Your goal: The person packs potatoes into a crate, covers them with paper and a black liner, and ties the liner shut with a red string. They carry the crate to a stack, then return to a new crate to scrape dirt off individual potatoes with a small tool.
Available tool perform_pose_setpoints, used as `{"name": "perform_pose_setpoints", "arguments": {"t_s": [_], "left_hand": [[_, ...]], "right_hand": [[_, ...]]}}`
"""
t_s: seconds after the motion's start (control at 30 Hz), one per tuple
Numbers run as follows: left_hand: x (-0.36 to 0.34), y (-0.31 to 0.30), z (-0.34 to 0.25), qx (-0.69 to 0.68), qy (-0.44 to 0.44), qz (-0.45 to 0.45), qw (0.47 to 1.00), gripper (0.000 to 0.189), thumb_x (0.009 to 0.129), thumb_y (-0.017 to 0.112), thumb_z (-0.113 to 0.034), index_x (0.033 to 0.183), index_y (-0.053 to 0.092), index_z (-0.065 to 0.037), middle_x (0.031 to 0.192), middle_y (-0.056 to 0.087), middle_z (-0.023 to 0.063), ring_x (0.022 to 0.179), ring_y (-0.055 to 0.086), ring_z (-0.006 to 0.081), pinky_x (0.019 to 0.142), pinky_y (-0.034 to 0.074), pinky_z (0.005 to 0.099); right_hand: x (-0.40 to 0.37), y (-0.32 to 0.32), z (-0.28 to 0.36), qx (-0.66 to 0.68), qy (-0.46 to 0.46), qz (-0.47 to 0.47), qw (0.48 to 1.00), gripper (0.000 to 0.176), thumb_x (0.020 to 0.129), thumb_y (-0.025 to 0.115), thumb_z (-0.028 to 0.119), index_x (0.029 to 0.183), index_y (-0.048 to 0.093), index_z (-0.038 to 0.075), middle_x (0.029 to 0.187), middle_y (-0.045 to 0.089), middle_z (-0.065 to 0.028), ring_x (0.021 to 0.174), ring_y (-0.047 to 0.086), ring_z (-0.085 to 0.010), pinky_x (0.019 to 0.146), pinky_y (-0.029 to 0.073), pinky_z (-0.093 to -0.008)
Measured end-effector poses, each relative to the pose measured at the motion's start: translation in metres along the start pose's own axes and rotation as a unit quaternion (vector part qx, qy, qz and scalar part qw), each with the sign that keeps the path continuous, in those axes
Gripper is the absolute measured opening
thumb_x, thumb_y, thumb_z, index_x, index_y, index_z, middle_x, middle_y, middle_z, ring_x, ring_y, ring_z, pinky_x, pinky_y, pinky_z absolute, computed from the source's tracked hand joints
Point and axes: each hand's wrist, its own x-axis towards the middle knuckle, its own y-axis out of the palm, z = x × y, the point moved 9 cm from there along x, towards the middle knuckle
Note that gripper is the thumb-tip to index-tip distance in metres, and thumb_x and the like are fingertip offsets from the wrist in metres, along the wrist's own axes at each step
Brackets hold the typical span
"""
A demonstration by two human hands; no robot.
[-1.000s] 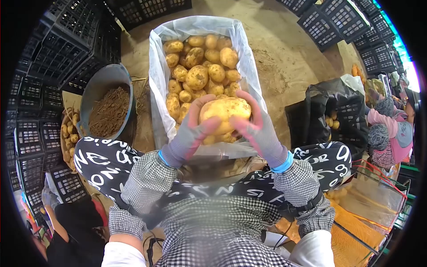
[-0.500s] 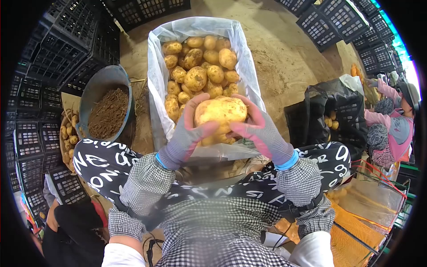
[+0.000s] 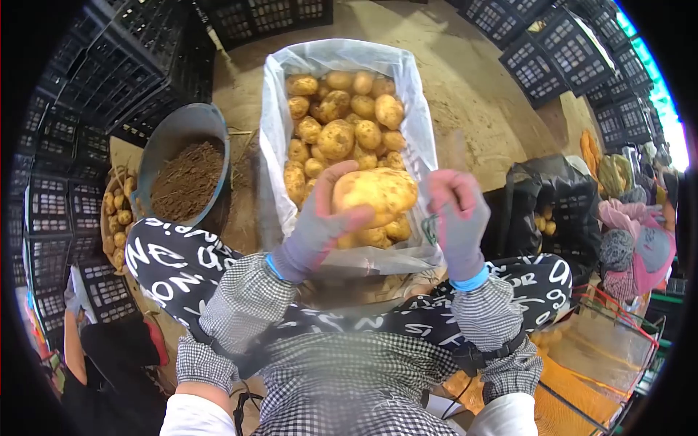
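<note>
While the left hand point(image 3: 316, 225) grips a large, pale yellow potato point(image 3: 374, 195), thumb on the near side and fingers behind, the right hand point(image 3: 458, 203) is apart from it, just to its right. The right hand's fingers are bent in toward the thumb; whether they pinch anything, I cannot tell. Both hands wear gray gloves with pink on the fingers.

The held potato is above the near part of a container lined with a white plastic liner point(image 3: 422, 94), where a heap of potatoes point(image 3: 336, 138) lies, some with brown patches. The person's knees, in black patterned trousers point(image 3: 174, 265), are spread at its near end, behind a checked apron point(image 3: 349, 378).

Left of the container, a blue-gray tub point(image 3: 163, 131) holds brown soil point(image 3: 187, 182), with more potatoes point(image 3: 118, 218) beside it. To the right is a black bag point(image 3: 523, 182) with a few potatoes inside.

Black crates point(image 3: 131, 65) are stacked at left, others at upper right. A co-worker in pink point(image 3: 636, 251) is at the right edge; another in black point(image 3: 120, 363) is at lower left.
</note>
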Motion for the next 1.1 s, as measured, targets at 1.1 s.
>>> {"name": "perform_pose_setpoints", "arguments": {"t_s": [1.1], "left_hand": [[-0.006,0.007,0.026,-0.039,-0.079,0.049,0.995,0.074,0.086,0.073,-0.027,0.144,0.032,-0.007,0.136,0.048,0.0119,0.123,0.052,0.0213,0.102,0.046,0.0353]], "right_hand": [[-0.025,0.032,-0.007,0.02,0.177,0.155,0.972,0.042,0.101,0.049,0.033,0.121,0.06,-0.002,0.109,0.065,-0.0089,0.094,0.062,-0.012,0.087,0.049,-0.0272]]}}
